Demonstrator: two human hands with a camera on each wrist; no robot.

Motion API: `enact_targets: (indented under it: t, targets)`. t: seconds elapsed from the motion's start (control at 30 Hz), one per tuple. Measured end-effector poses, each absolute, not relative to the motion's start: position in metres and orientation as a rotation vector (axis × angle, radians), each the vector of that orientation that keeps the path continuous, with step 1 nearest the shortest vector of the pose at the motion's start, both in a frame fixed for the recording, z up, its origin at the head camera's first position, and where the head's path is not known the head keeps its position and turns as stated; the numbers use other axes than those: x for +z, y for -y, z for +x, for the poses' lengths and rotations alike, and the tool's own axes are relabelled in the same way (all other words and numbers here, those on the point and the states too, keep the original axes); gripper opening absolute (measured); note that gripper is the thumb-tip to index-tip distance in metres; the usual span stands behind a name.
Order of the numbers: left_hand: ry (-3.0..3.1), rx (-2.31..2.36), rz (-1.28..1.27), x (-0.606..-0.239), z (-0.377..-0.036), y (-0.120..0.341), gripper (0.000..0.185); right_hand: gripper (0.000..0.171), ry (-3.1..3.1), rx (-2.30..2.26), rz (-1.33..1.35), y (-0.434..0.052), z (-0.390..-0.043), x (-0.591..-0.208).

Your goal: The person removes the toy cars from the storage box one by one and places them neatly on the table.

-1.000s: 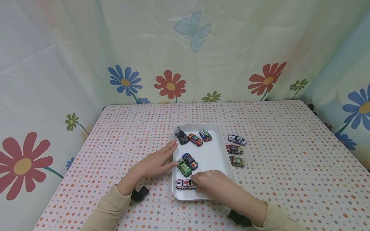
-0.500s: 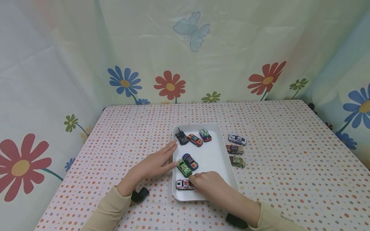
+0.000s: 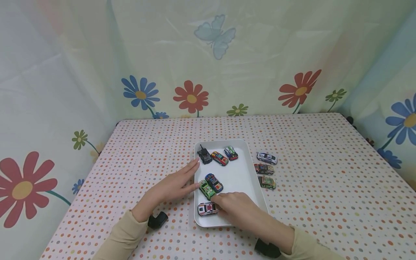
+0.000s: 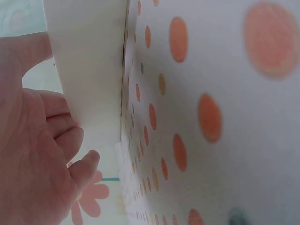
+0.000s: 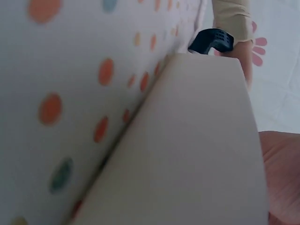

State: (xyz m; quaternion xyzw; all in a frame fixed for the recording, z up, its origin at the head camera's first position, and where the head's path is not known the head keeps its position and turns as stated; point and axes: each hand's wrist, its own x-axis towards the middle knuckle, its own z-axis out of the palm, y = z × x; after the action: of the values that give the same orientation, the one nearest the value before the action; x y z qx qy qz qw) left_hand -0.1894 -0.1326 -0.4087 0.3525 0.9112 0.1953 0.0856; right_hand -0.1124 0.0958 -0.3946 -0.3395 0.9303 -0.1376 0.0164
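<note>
Right hand point(image 3: 238, 207) fingers pinch the white car point(image 3: 206, 208); left hand point(image 3: 173, 185) fingers rest straight against the tray point(image 3: 251, 169).

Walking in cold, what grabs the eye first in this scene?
A white tray of small toy cars sits mid-table on a polka-dot cloth. The right hand reaches into its near end, touching a white-and-red car, while the left hand rests flat against the tray's left side. Three more cars line up on the cloth just right of the tray, and big painted flowers fill the backdrop.

Left hand point(image 4: 33, 140) against white tray wall point(image 4: 91, 70), dotted tablecloth point(image 4: 211, 117) beside
</note>
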Motion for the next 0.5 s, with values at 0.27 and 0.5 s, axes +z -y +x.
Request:
enact_targets:
  t: [0.27, 0.5]
  targets:
    - [-2.718, 0.569, 1.058, -0.408, -0.190, 0.133, 0.071, 0.026, -2.989, -0.556, -1.086, -0.117, -0.124, -0.377]
    - [-2.703, 0.582, 1.050, -0.407, -0.189, 0.132, 0.071, 0.028, -3.080, -0.677, -0.841, -0.162, -0.148, -0.353]
